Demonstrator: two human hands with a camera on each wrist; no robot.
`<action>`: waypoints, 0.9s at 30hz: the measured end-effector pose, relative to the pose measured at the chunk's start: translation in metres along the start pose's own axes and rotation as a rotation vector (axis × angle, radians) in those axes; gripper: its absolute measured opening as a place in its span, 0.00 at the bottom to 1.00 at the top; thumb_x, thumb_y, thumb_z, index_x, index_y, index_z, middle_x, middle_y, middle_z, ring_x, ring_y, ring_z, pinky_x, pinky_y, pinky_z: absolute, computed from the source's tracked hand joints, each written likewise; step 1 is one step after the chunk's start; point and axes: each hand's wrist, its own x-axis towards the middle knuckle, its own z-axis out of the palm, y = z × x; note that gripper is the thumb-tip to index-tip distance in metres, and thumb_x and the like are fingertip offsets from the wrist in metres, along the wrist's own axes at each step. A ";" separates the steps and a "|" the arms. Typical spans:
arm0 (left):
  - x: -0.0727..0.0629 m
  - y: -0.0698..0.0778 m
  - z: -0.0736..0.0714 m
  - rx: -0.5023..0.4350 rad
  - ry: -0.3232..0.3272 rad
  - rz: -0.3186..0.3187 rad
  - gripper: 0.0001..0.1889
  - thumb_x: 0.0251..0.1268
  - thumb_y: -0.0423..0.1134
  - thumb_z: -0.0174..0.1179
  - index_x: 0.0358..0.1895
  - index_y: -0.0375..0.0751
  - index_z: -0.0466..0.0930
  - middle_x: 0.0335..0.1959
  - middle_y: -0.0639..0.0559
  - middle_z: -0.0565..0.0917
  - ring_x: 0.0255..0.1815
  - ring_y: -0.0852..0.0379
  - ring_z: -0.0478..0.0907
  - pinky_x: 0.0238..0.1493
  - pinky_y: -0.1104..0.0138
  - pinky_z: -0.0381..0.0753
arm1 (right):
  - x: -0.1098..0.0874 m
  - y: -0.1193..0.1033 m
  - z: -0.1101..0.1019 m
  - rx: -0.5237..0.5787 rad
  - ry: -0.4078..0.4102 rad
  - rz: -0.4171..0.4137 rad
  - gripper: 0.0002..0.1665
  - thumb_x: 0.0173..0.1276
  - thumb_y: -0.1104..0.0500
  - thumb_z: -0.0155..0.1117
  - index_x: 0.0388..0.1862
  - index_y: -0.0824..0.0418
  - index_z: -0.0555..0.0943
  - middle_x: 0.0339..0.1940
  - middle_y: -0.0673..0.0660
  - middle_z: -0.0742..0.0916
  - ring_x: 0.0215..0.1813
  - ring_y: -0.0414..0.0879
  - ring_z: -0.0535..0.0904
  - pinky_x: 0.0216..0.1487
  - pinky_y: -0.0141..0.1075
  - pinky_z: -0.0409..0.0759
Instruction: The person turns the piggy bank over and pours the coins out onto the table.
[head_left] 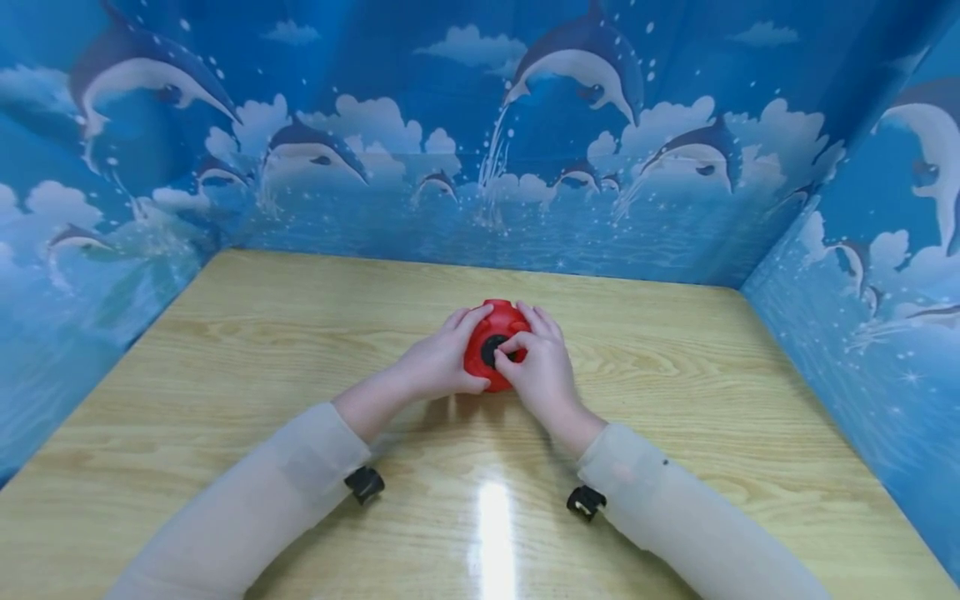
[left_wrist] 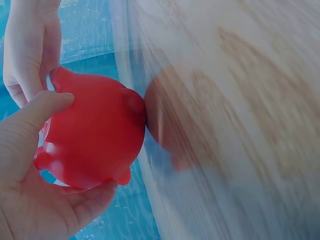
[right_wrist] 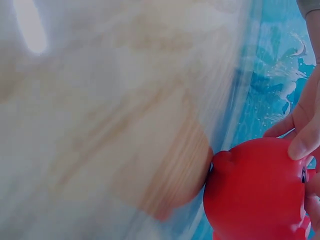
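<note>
A round red piggy bank (head_left: 501,315) with stubby knobs rests on the wooden table, a black round plug (head_left: 490,351) facing up. My left hand (head_left: 438,360) grips its left side, thumb at the near edge and fingers round the far side. Over the top, my right hand (head_left: 545,367) pinches at the plug with thumb and forefinger, its other fingers stretched along the right side. The bank's smooth red body (left_wrist: 100,125) touches the tabletop in the left wrist view. In the right wrist view, the plug is mostly hidden behind fingertips.
The bare wooden table (head_left: 300,317) surrounds the bank and reflects a bright light strip near the front. Blue curtains (head_left: 420,225) printed with dolphins stand along the back and both sides. Black wrist cameras (head_left: 365,483) hang under both sleeves.
</note>
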 end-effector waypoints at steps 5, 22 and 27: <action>-0.001 0.000 0.000 -0.004 0.000 -0.006 0.52 0.48 0.46 0.71 0.74 0.54 0.44 0.71 0.43 0.53 0.59 0.46 0.67 0.47 0.55 0.79 | -0.001 0.002 0.003 0.066 0.015 0.027 0.04 0.58 0.62 0.67 0.27 0.63 0.83 0.67 0.56 0.70 0.69 0.54 0.57 0.58 0.48 0.72; 0.000 0.000 -0.001 0.000 0.002 -0.014 0.53 0.47 0.46 0.71 0.74 0.53 0.44 0.71 0.43 0.53 0.59 0.46 0.67 0.47 0.55 0.78 | 0.001 -0.001 0.008 0.173 0.045 0.074 0.06 0.57 0.64 0.65 0.22 0.62 0.78 0.66 0.56 0.72 0.68 0.52 0.58 0.58 0.46 0.72; 0.000 0.001 -0.001 0.006 0.004 0.002 0.54 0.45 0.45 0.72 0.74 0.53 0.44 0.70 0.45 0.55 0.58 0.48 0.67 0.47 0.56 0.79 | 0.000 -0.002 0.006 0.178 0.036 0.093 0.06 0.57 0.64 0.65 0.23 0.62 0.78 0.66 0.56 0.71 0.69 0.53 0.57 0.56 0.46 0.73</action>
